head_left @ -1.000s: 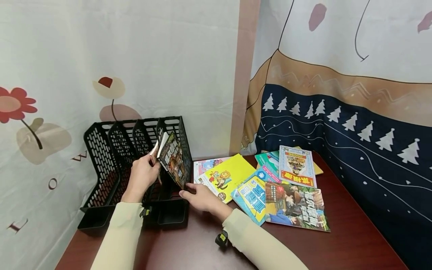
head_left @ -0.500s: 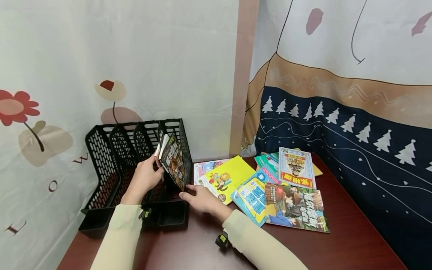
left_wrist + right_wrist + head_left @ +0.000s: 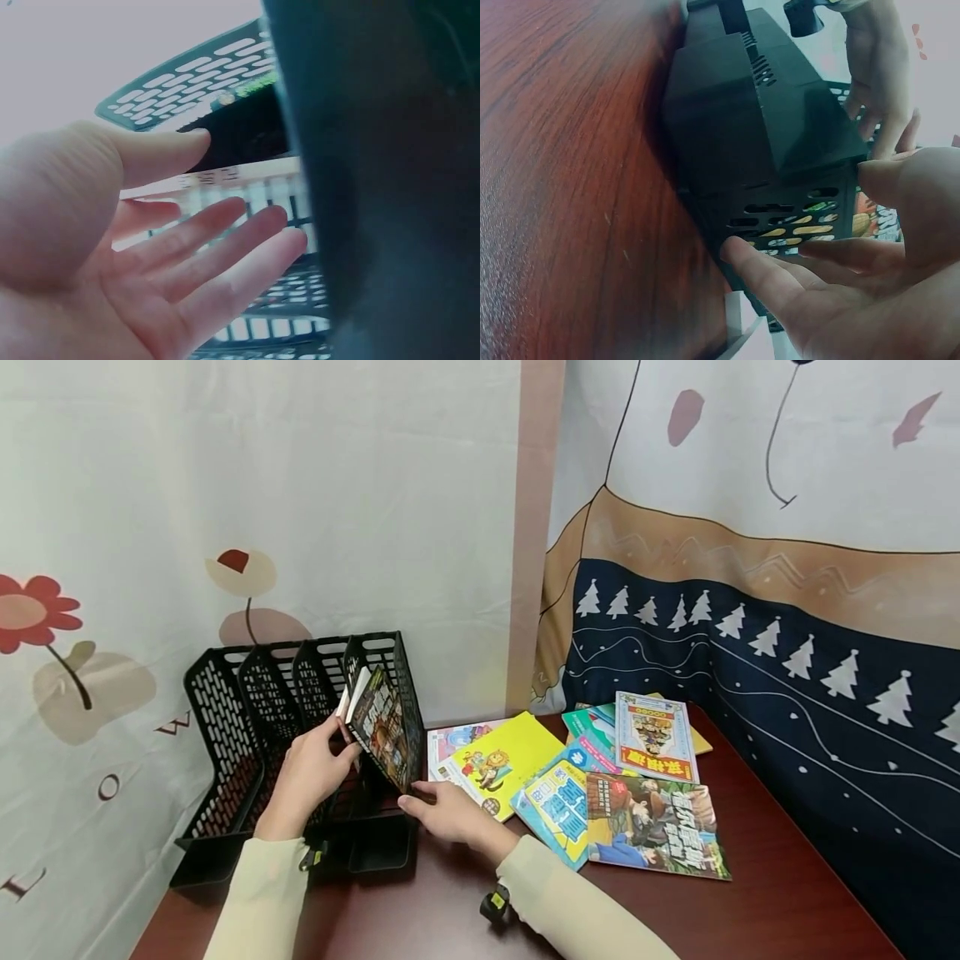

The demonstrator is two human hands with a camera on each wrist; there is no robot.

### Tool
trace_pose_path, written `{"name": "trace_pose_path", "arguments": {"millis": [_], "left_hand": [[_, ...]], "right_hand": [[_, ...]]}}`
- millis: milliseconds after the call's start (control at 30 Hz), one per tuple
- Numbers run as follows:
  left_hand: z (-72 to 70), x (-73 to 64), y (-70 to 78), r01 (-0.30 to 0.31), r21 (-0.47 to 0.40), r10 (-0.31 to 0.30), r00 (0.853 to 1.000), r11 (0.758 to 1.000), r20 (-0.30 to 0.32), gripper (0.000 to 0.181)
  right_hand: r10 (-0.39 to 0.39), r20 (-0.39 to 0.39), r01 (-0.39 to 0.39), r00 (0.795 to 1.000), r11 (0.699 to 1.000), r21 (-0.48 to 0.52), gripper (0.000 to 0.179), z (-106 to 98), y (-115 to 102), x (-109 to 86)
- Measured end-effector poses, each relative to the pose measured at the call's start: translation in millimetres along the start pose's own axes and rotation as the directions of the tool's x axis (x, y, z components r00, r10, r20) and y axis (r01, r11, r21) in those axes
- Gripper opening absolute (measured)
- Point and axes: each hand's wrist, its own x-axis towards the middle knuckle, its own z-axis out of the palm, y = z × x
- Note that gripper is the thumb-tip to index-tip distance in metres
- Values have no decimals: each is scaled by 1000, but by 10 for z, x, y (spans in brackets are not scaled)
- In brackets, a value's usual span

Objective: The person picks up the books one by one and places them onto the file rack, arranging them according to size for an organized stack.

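Note:
In the head view a dark comic book (image 3: pixel 384 731) with white lettering stands tilted in the rightmost slot of a black plastic file rack (image 3: pixel 213 727). My left hand (image 3: pixel 309 777) pinches its left edge; a pale edge with small print (image 3: pixel 217 176) runs between thumb and fingers in the left wrist view. The other fingers of that hand are spread. My right hand (image 3: pixel 453 814) holds the rack's right side wall low near the front, thumb at the front edge. Its fingers lie on the slotted outer wall (image 3: pixel 780 221), with the book's colours showing through.
Right of the rack lie a yellow book (image 3: pixel 513 756), a blue booklet (image 3: pixel 558 810), a comic with a brown cover (image 3: pixel 656 822) and a red-and-white one (image 3: pixel 655 735). They overlap on the reddish-brown table (image 3: pixel 757 827). A curtain (image 3: pixel 420 527) hangs behind.
The camera view has shifted slightly. Both hands keep nearly the same place at the book and rack, and the book stays tilted in the slot.

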Motion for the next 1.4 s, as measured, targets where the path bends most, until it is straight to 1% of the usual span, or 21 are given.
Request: {"name": "trace_pose_path", "arguments": {"millis": [67,167,233,333,433,500,633,733,867,1067,1167,1300,1400], "left_hand": [[-21,-65,17,-15,37,16,1000,999,-27,28],[-48,-163,36,-19,85,23,999,996,-45,47],[-62,-225,56,-17,105,23,998,994,-59,53],[-87,-304,93,-12,123,23,996,992,-88,43],[-102,-371,143,-40,134,56,991,990,-119,38],[-102,-405,197,-69,130,86,988,989,-126,40],[-45,-454,354,-170,111,187,968,979,-165,36],[39,-472,491,-238,94,252,949,967,-188,30],[185,-475,678,-307,42,309,933,951,-185,24],[453,-384,978,-400,-40,390,908,916,-154,17],[565,-343,1111,-433,-72,421,896,898,-140,17],[693,-308,1233,-451,-91,441,891,888,-110,20],[787,-293,1279,-451,-104,444,892,887,-83,18]], "right_hand": [[-15,1,15,1000,1000,-11,63,-22,-10,-23],[-43,5,43,999,999,-30,61,-56,-28,-71],[-59,6,59,998,997,-40,59,-77,-34,-113],[-60,24,60,998,998,6,56,-133,-51,-199],[-53,36,50,998,996,67,52,-209,-74,-299],[-52,42,48,998,994,97,50,-269,-82,-362],[-78,45,74,996,993,89,43,-407,-59,-456],[-106,53,103,993,993,58,40,-538,-42,-523],[-114,57,113,992,993,27,40,-701,-31,-600],[-123,55,120,991,991,56,40,-869,-4,-643],[-128,55,123,990,989,85,42,-930,38,-667],[-115,57,110,992,991,80,42,-1040,139,-710],[-106,44,105,993,994,29,41,-1163,229,-757]]}}
